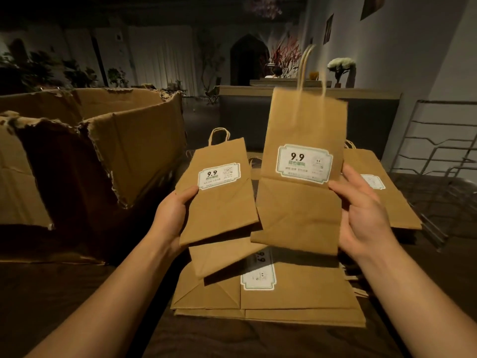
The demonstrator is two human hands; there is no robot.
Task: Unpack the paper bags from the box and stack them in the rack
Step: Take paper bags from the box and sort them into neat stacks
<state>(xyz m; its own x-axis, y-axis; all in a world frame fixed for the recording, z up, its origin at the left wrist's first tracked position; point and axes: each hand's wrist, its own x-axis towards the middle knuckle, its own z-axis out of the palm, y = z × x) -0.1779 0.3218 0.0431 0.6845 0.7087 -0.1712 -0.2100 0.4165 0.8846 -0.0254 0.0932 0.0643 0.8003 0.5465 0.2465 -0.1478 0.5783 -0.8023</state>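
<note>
The left hand holds a flat paper bag by its left edge, thumb on the front beside the label. The right hand pinches a second bag at its right edge, upright, handles blurred above the grip. Below both grips a stack of bags lies on the tabletop. Left of the left grip stands the torn box; right of the right grip, a wire rack.

Box left, rack right.
</note>
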